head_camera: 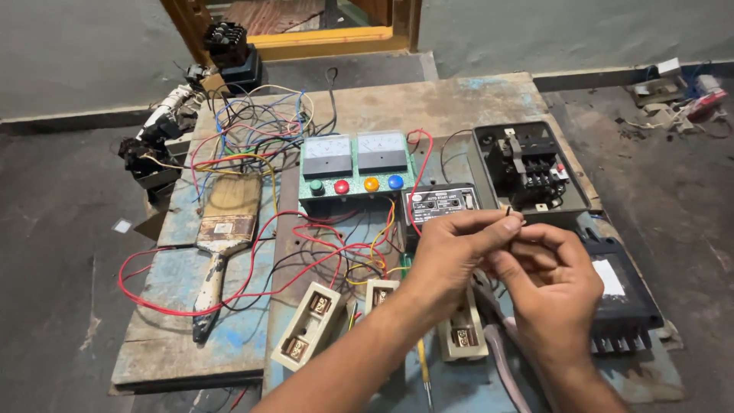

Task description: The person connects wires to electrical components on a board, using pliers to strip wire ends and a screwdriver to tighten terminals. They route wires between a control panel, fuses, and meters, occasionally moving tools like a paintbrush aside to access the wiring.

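Pinching a short dark wire end (pixel 510 212) between thumb and forefinger, the left hand (pixel 451 256) holds it just above the right hand (pixel 554 287), whose curled fingers close around the same wire lower down; the strand is so thin that only its tip shows clearly, and where it runs below the fingers cannot be made out. Both hands hover over the blue-painted workbench (pixel 176 283), in front of an open grey starter box (pixel 527 172). Plier handles (pixel 501 356) lie under the right wrist, their head hidden by the hands. A yellow-shafted screwdriver (pixel 422 367) is partly covered by the left forearm. Three cream fuse holders (pixel 308 325) lie on the bench, one mostly hidden behind the left arm. A black cover (pixel 623 294) rests just right of the hands. Farther back stands a green panel (pixel 355 172) with two meters and coloured lamps, amid tangled wires (pixel 252 130), and a worn paintbrush (pixel 222 237) lies to the left.
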